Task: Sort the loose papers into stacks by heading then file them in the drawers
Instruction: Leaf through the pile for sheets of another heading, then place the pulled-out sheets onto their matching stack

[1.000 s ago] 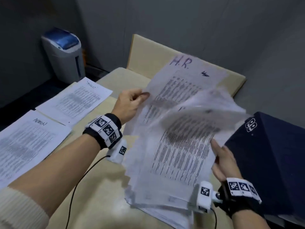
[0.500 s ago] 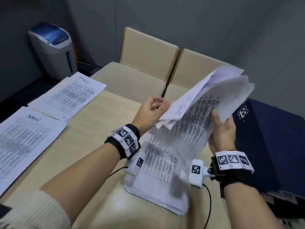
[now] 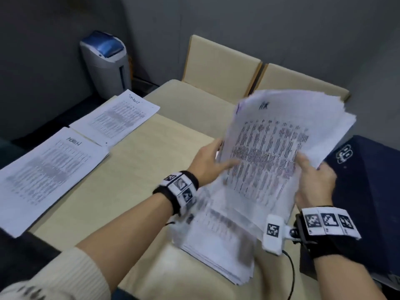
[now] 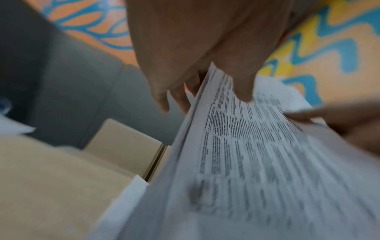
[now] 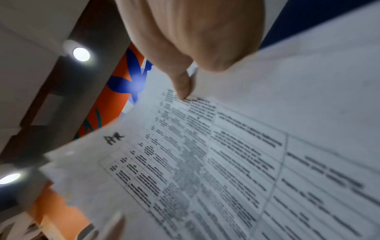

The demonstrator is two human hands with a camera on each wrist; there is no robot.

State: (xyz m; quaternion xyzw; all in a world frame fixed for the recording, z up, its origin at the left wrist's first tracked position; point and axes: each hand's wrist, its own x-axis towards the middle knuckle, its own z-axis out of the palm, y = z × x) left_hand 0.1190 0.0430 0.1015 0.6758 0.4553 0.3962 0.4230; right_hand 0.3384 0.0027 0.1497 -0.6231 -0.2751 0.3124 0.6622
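While the rest of the white printed stack (image 3: 216,241) lies on the beige table (image 3: 134,169), left hand (image 3: 207,163) and right hand (image 3: 313,182) pinch a lifted sheaf of white printed papers (image 3: 281,137), thumbs on top.

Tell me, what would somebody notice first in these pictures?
Probably the fanned bundle of printed papers held up over the table's right side, gripped by the left hand and the right hand. Next, two sorted stacks lying flat at the table's left edge, and a blue-lidded bin behind them.
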